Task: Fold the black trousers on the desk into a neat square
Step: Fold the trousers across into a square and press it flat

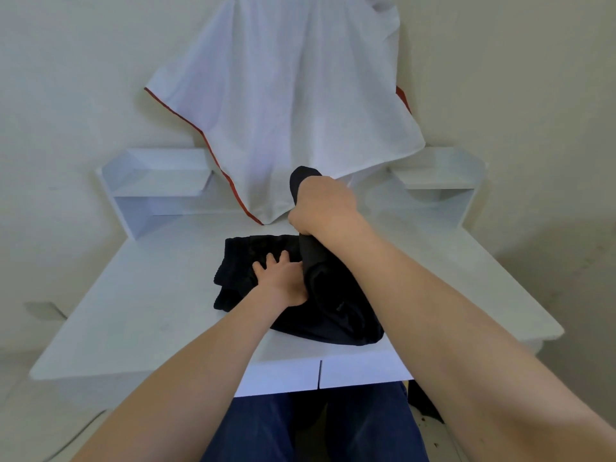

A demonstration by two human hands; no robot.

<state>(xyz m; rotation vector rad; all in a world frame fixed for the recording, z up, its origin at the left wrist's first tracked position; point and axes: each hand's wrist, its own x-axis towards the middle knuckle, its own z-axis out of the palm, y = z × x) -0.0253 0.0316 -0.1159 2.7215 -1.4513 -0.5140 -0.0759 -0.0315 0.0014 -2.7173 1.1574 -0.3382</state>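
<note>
A white cloth with a red hem [293, 105] hangs behind the white desk [140, 295], draping over its raised back between two small shelves. On the desk's middle lie the black trousers [246, 258], partly folded, their far side flat and the near side bunched. The right hand [325, 203] is clenched around one end of the fabric, lifted well above the desk, likely to carry that portion over the rest. The left hand [283, 278] presses flat on the trousers, fingers spread and gripping nothing, apparently to pin the lower layer while the fold is made.
</note>
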